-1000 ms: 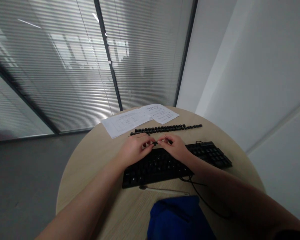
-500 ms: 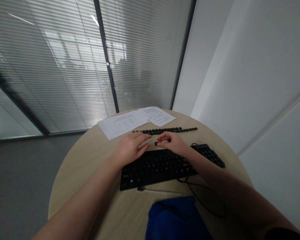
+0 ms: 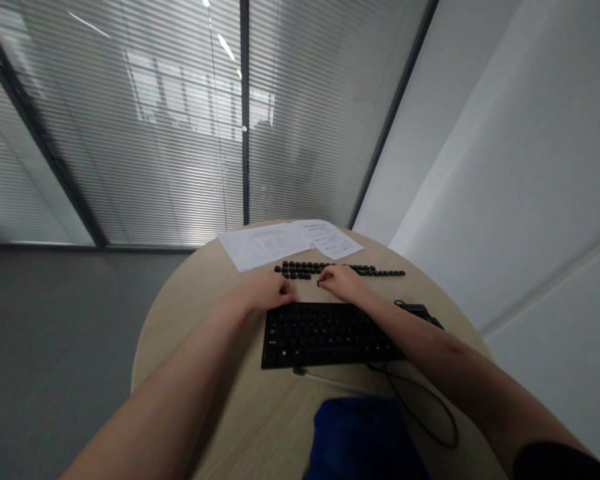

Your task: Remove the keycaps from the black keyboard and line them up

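A black keyboard [image 3: 325,337] lies on the round wooden table in front of me. Beyond it, small black keycaps [image 3: 295,267] stand in rows on the tabletop. My right hand [image 3: 343,281] is closed in a pinch on a black keycap [image 3: 319,283], just above the table between the rows and the keyboard. My left hand [image 3: 266,291] is by the keyboard's far left corner with its fingers curled in. Whatever it may hold is hidden. My right forearm covers part of the keyboard's right side.
White printed sheets [image 3: 270,244] lie at the table's far side. A thin light-coloured tool with a dark end [image 3: 300,371] lies before the keyboard. A black cable [image 3: 445,407] loops at the right. Blue cloth [image 3: 365,437] is at the near edge. Blinds [image 3: 180,153] stand behind.
My left hand has drawn back from the keycaps, and its spread fingers have curled. My right hand still pinches a keycap, close to the rows. The view has turned a little.
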Demonstrator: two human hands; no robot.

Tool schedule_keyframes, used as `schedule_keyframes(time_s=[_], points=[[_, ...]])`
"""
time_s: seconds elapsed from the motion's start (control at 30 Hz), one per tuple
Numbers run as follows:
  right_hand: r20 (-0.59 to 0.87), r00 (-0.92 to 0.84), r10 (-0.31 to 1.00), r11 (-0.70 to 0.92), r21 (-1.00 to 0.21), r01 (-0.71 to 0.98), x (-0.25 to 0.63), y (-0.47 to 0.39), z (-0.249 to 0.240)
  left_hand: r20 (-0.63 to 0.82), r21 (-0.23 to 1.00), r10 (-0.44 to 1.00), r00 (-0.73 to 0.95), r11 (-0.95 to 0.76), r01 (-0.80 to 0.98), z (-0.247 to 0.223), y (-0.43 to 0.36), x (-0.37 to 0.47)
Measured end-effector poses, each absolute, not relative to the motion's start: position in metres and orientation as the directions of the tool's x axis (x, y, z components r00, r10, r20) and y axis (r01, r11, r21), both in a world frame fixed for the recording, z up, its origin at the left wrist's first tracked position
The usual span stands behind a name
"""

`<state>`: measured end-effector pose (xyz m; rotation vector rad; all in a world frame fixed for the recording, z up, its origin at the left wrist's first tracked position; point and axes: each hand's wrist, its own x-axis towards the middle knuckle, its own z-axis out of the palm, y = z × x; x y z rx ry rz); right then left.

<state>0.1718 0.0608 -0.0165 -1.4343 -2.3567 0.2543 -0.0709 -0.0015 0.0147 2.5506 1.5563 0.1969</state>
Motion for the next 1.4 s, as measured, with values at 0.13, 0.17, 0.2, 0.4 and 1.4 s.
schedule_keyframes(time_s=[0.13,0.17,0.2,0.4,1.4], points=[[0.227,-0.404,0.886,0.46,-0.318,0.829,0.171,0.064,-0.024,-0.039,0.235,0.9,0.434,-0.414,0.879,0.012,0.0,-0.075],[0.232,-0.399,0.887,0.457,-0.312,0.833,0.172,0.064,-0.025,-0.054,0.241,0.9,0.433,-0.409,0.88,0.012,0.001,-0.076],[0.239,-0.396,0.887,0.455,-0.305,0.836,0.172,0.065,-0.027,-0.063,0.244,0.899,0.434,-0.408,0.88,0.011,0.002,-0.077],[0.243,-0.375,0.894,0.436,-0.289,0.852,0.166,0.072,-0.027,-0.049,0.245,0.899,0.436,-0.412,0.877,0.01,0.004,-0.079],[0.441,-0.236,0.866,0.475,-0.579,0.663,0.184,0.073,-0.007,-0.068,0.246,0.897,0.436,-0.409,0.879,0.012,0.006,-0.077]])
